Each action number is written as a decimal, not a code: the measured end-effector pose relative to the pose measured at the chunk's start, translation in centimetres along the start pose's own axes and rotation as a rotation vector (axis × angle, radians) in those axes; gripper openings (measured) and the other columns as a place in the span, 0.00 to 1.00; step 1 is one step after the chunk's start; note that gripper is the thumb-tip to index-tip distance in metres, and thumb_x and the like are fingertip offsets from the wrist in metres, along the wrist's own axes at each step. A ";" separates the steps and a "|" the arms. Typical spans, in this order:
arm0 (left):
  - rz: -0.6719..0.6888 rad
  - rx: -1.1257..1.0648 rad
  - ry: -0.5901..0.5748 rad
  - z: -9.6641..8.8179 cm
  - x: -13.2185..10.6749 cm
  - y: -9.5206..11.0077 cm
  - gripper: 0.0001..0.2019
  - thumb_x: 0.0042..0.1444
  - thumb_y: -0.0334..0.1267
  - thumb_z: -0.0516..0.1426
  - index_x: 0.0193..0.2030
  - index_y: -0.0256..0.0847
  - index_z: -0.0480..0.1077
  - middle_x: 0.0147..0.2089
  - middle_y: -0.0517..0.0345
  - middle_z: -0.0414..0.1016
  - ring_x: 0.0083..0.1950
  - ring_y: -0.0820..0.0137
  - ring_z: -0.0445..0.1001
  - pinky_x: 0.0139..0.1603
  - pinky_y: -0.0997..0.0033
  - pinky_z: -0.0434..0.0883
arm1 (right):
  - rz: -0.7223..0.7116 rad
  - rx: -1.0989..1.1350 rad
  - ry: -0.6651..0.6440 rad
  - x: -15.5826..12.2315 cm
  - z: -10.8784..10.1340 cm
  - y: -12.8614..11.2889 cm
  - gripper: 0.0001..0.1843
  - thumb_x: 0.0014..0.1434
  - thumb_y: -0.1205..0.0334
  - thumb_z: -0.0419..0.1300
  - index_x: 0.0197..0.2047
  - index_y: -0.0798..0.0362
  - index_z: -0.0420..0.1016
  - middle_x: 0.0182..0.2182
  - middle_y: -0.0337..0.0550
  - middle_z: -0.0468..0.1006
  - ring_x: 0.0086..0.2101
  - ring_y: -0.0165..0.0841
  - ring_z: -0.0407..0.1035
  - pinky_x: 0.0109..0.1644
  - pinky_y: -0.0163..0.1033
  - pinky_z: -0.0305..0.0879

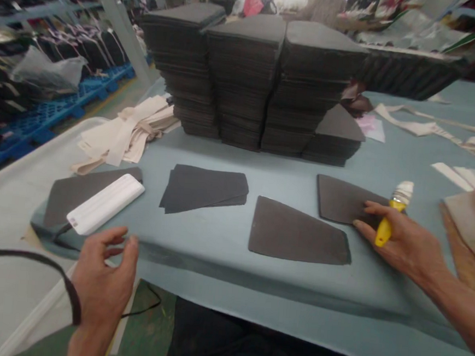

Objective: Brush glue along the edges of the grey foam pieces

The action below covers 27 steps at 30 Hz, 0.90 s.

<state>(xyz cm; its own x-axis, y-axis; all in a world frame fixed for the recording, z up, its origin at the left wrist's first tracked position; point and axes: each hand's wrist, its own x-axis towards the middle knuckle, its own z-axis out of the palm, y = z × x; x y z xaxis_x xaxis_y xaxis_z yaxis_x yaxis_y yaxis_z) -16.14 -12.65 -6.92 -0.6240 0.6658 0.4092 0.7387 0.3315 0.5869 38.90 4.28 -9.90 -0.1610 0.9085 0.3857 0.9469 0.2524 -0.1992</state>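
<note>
My right hand (pixel 415 244) has a yellow-handled paintbrush (pixel 385 229) tucked between its fingers, white bristles pointing up and away. Its thumb and fingertips reach over a dark panel (pixel 338 199) on the right; whether they grip it I cannot tell. My left hand (pixel 106 272) hovers by the near left table edge, fingers loosely curled and apart from the thumb, holding nothing. Just beyond it, a white rectangular device (pixel 106 203) with a black cable rests on another dark panel (pixel 66 192). Between the hands lie a single tapered panel (pixel 299 235) and a few overlapping thin dark pieces (pixel 206 189).
Tall stacks of dark panels (pixel 245 85) stand at the back of the blue-green table (pixel 215 247), a lower stack (pixel 335 136) beside them. Cream fabric strips (pixel 130 128) lie left, with more strips (pixel 430 127) at right. A brown, stained piece (pixel 469 240) sits at the right edge.
</note>
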 end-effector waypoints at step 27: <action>0.489 -0.136 -0.529 12.5 8.1 9.5 0.22 0.66 0.57 0.53 0.47 0.45 0.80 0.48 0.50 0.85 0.49 0.55 0.78 0.53 0.59 0.71 | 0.047 -0.006 -0.016 0.4 -0.5 -0.7 0.21 0.65 0.46 0.64 0.56 0.47 0.77 0.57 0.52 0.85 0.52 0.53 0.81 0.55 0.56 0.76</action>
<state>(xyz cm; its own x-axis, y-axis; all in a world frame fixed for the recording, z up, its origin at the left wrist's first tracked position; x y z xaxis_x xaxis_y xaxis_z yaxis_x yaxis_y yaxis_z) -11.05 4.25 -6.76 0.0011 0.9616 0.2746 0.8415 -0.1492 0.5193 38.36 4.28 -9.15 -0.1208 0.9247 0.3611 0.9551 0.2074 -0.2116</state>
